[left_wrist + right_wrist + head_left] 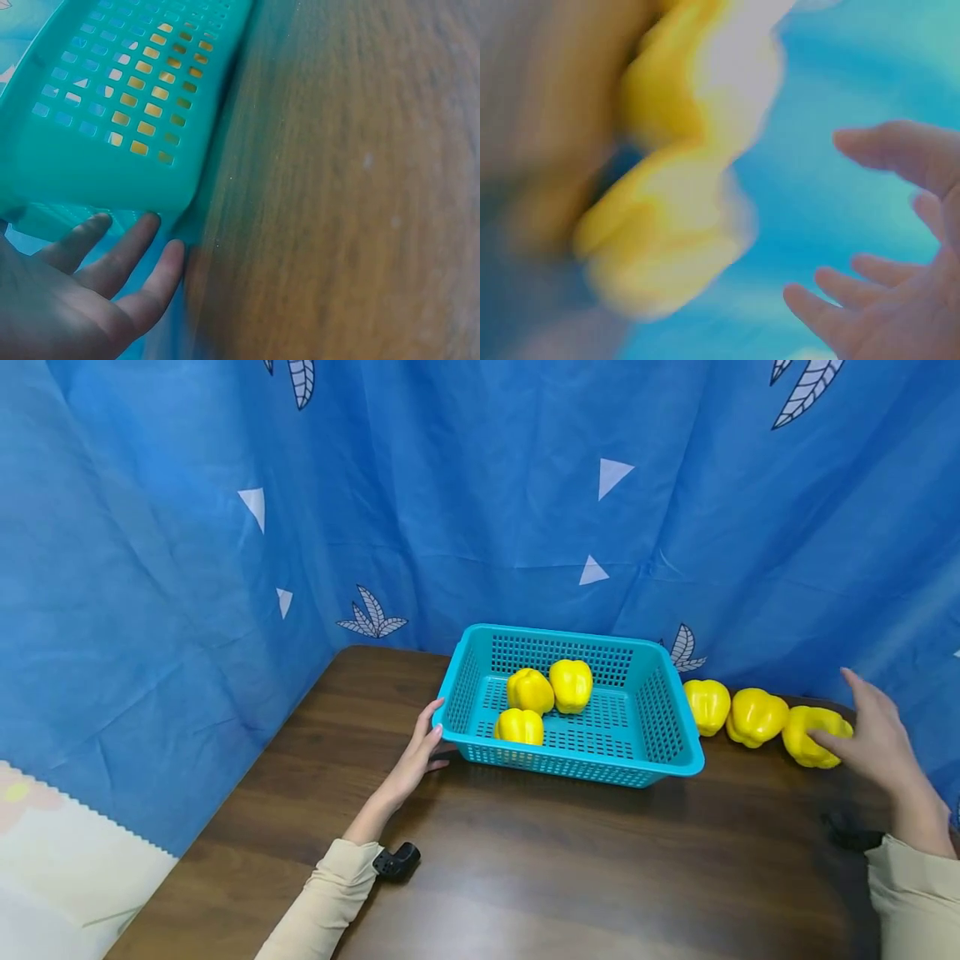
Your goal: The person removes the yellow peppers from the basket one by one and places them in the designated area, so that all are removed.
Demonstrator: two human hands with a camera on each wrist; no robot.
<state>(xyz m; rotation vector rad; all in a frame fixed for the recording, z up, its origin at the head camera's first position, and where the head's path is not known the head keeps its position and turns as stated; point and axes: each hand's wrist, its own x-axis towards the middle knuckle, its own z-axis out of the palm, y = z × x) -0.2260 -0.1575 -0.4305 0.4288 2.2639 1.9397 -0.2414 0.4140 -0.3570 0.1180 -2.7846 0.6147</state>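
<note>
A turquoise plastic basket (652,768) with latticed walls stands on the table. Inside, toward its left half, lie three yellow bell peppers, one of them a front pepper (519,727). My left hand (411,762) is at the basket's left end, fingers spread and nearly straight; in the left wrist view its fingertips (150,225) touch the end wall under the rim. To the right of the basket, three more yellow peppers sit in a row. Over the rightmost pepper (813,747) hovers my right hand (877,735), thumb and fingers apart, holding nothing. The right wrist view shows the peppers (667,232) blurred.
The brown wooden table (570,868) extends in front of the basket. A blue curtain (487,510) with white triangles and leaves hangs close behind the basket and pepper row. At the lower left is a pale cloth (67,860).
</note>
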